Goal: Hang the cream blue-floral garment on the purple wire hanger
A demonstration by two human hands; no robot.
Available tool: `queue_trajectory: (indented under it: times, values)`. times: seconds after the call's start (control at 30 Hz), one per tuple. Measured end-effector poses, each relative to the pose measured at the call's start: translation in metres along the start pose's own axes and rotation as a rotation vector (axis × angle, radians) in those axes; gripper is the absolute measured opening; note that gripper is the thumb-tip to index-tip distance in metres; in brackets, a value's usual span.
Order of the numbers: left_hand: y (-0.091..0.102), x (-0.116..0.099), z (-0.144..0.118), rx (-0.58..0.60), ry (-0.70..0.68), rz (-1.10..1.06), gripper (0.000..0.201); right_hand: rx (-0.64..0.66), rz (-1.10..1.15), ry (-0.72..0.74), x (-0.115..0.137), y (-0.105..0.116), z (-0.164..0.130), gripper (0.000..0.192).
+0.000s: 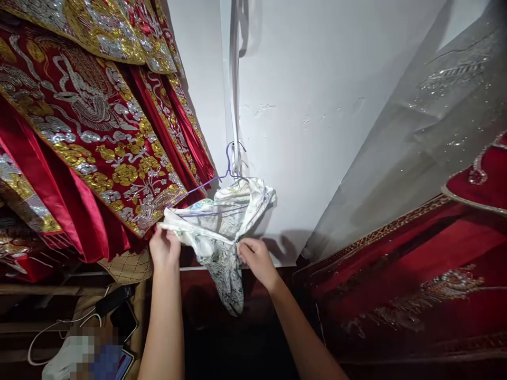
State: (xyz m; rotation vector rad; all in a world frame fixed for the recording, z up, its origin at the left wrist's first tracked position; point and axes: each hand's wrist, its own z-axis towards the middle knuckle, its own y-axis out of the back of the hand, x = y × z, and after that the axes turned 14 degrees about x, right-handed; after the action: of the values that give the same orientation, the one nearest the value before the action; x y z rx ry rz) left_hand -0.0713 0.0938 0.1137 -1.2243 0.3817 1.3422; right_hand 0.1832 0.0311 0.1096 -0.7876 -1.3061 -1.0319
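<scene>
A folded cloth (219, 227) hangs on a wire hanger (222, 184) at centre frame, before the wall (317, 105). The left hand (164, 247) grips its left edge, the right hand (255, 258) its lower right. Embroidered robes (87, 121) fill the upper left; more garments (415, 274) lie at right. A phone (122, 319) sits lower left.

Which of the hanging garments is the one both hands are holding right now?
The white patterned garment on the purple wire hanger; the left hand and right hand pinch it. The others are red with gold embroidery.
</scene>
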Motion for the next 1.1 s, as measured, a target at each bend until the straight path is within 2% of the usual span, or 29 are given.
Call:
queue_trajectory:
  times: [0.1,0.17,0.23,0.3,0.4,0.5,0.6,0.67,0.7,0.77,0.83,0.9,0.93,1.0,1.03,1.1]
  values:
    - [0.004,0.035,-0.033,-0.048,0.171,-0.021,0.028,0.03,0.08,-0.031,-0.012,-0.013,-0.016,0.026]
    - [-0.006,0.051,-0.059,-0.065,0.219,-0.029,0.027,0.051,0.102,-0.057,-0.024,-0.015,-0.024,0.029]
    - [-0.02,0.053,-0.078,-0.012,0.262,-0.044,0.03,0.019,0.086,-0.068,-0.035,-0.009,-0.028,0.032]
    - [-0.037,0.043,-0.09,0.12,0.292,-0.062,0.033,-0.079,0.044,-0.051,-0.04,0.0,-0.028,0.035]
    - [-0.068,0.015,-0.1,0.384,0.258,0.009,0.032,-0.188,0.051,0.005,-0.034,0.007,-0.022,0.039]
    - [-0.096,-0.011,-0.108,0.621,0.167,0.213,0.024,-0.094,0.217,0.009,-0.022,-0.001,-0.017,0.056]
    - [-0.106,-0.02,-0.114,0.711,0.052,0.364,0.021,0.073,0.283,-0.028,-0.011,-0.01,-0.021,0.052]
    - [-0.099,-0.018,-0.115,0.714,0.018,0.408,0.022,0.207,0.22,-0.029,-0.005,-0.008,-0.024,0.037]
    - [-0.092,-0.015,-0.115,0.74,0.043,0.409,0.027,0.271,0.165,-0.022,-0.001,-0.003,-0.025,0.03]
    - [-0.073,-0.009,-0.115,0.879,0.175,0.394,0.034,0.331,0.013,-0.016,0.008,0.013,-0.021,0.02]
    - [-0.055,-0.005,-0.116,1.078,0.331,0.426,0.043,0.271,-0.16,-0.002,0.02,0.034,-0.009,0.015]
    - [-0.04,-0.005,-0.115,1.206,0.384,0.555,0.048,0.125,-0.282,0.08,0.033,0.054,0.012,0.01]
    - [-0.035,-0.006,-0.113,1.233,0.367,0.648,0.048,0.035,-0.309,0.149,0.037,0.062,0.024,0.015]
    - [-0.027,-0.011,-0.107,1.242,0.301,0.845,0.045,-0.074,-0.318,0.229,0.039,0.072,0.051,0.039]
    - [-0.024,-0.013,-0.103,1.241,0.278,0.941,0.045,-0.094,-0.309,0.224,0.036,0.075,0.063,0.046]
    - [-0.018,-0.016,-0.094,1.243,0.268,1.118,0.045,-0.091,-0.289,0.17,0.023,0.079,0.083,0.048]
